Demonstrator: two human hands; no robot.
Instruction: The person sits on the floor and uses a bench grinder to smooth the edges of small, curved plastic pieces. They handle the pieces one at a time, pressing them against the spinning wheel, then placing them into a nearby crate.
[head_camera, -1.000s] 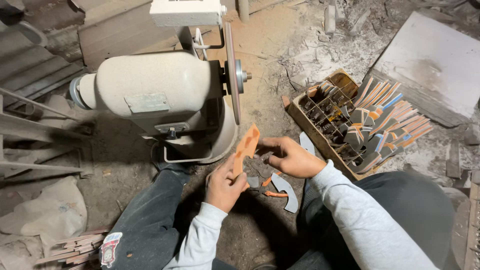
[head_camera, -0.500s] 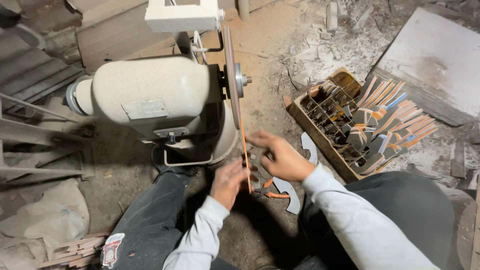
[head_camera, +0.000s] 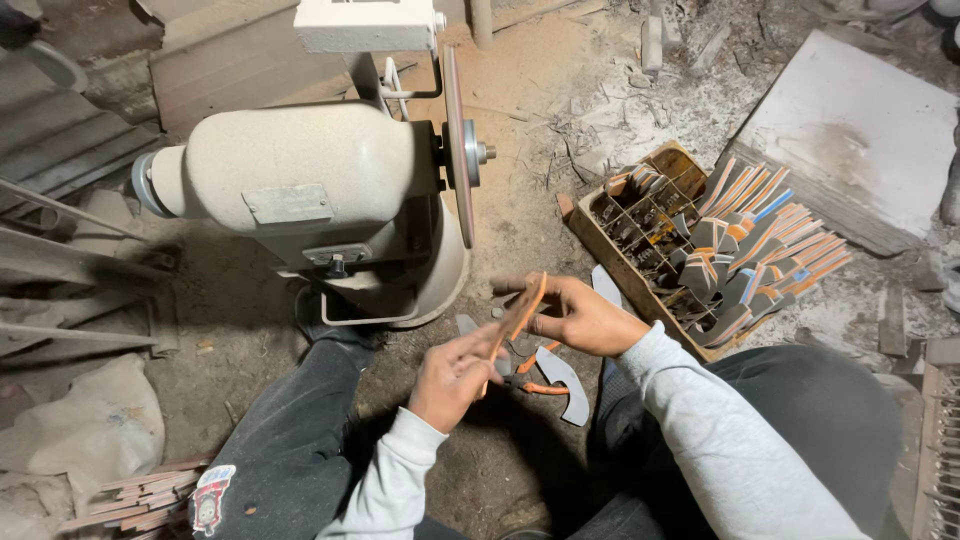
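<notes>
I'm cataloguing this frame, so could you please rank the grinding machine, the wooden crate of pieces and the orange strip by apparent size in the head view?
1. grinding machine
2. wooden crate
3. orange strip, held by both hands

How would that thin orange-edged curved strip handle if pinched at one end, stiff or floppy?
Probably slightly flexible: the thin orange-edged curved strip looks slim, spanning between the left hand and right hand. Likely light, since fingertips alone carry it. Being flat, it seems unlikely to roll; the dusty floor may make it slippery.
</notes>
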